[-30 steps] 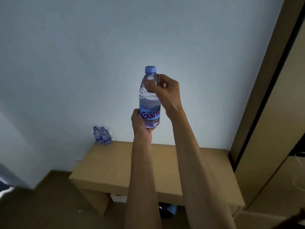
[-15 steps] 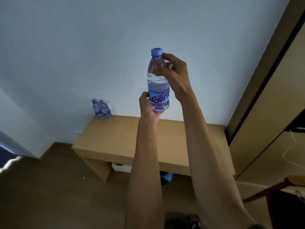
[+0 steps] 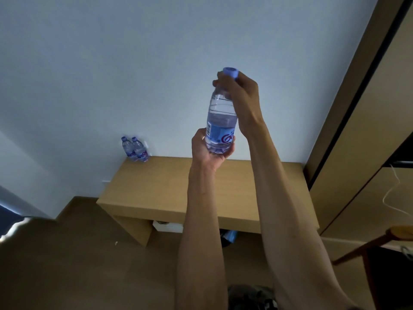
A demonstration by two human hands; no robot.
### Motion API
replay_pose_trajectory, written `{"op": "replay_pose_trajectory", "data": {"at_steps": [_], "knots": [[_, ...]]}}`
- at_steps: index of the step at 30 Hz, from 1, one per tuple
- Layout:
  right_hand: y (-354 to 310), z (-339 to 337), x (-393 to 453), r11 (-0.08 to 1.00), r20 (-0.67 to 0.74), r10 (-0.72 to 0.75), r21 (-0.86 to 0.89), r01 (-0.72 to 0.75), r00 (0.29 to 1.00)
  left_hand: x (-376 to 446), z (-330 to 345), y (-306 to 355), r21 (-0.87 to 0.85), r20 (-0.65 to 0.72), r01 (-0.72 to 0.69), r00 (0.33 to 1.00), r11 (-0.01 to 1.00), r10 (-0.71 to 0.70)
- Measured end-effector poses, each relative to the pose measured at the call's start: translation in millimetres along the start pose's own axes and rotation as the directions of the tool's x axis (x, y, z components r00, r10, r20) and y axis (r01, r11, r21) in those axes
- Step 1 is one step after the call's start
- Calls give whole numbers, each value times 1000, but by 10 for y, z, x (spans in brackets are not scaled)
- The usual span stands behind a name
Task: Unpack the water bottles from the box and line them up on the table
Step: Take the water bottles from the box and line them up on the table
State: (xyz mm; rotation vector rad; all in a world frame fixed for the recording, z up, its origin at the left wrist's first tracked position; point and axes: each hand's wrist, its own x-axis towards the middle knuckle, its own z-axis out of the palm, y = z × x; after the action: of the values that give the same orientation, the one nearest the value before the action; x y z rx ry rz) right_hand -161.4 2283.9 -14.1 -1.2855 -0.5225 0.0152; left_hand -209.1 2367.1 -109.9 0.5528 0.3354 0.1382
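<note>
Clear plastic, with a blue label and a blue cap, made up the water bottle that was held in the air in front of the wall, above the wooden tabletop and not yet touching it. It was gripped at both ends. Its base was cupped by the left hand, the fingers curled round the bottom below the label. Its neck was pinched by the right hand, whose fingers were closed just under the cap. Such a hold can be judged to serve steadiness: with support from beneath and guidance from above, the bottle was kept nearly upright, tilted only a little, so that it could be set down on its base.

Two bottles had already been stood at the far left corner of the tabletop, against the wall and touching or almost touching each other. That placement can be read as the start of a line, begun at one end so that the row may be extended to the right. The bare stretch of tabletop beside them was probably where the held bottle was meant to go. No box could be identified with certainty; only a pale object was seen under the tabletop.
</note>
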Motion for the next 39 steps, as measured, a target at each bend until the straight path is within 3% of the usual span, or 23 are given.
{"op": "replay_pose_trajectory", "data": {"at_steps": [3,6,9,12,17,21,29,35,37,39], "knots": [[-24,-23,21,996,-45,-75,41,77,996,30,-128,-49,3,70,-6,998,1000,5],[-23,-69,2,987,-82,-135,74,142,987,83,-237,-83,17,207,115,971,993,-116],[-4,-163,-21,987,-43,-131,84,134,990,121,-259,-41,205,272,211,926,956,-263],[13,-249,-30,989,-44,-109,96,113,993,122,-236,-45,257,252,198,931,946,-264],[-25,-219,182,981,-38,-109,-164,102,993,131,-83,-148,48,137,32,990,998,-38],[110,-176,162,977,-81,-40,-213,22,996,159,-82,-270,-30,3,-29,1000,999,30],[254,-166,26,985,-80,11,-173,-25,997,164,-216,-422,-160,-33,-25,999,987,21],[254,-235,-64,985,-63,-96,-150,86,993,197,-235,-446,-219,36,-10,999,976,18],[254,-282,-77,991,-60,-95,-104,89,994,208,-292,-412,-155,67,63,996,986,-53],[256,-335,-94,997,-43,-79,-28,77,996,197,-322,-372,20,75,170,982,985,-171]]}}
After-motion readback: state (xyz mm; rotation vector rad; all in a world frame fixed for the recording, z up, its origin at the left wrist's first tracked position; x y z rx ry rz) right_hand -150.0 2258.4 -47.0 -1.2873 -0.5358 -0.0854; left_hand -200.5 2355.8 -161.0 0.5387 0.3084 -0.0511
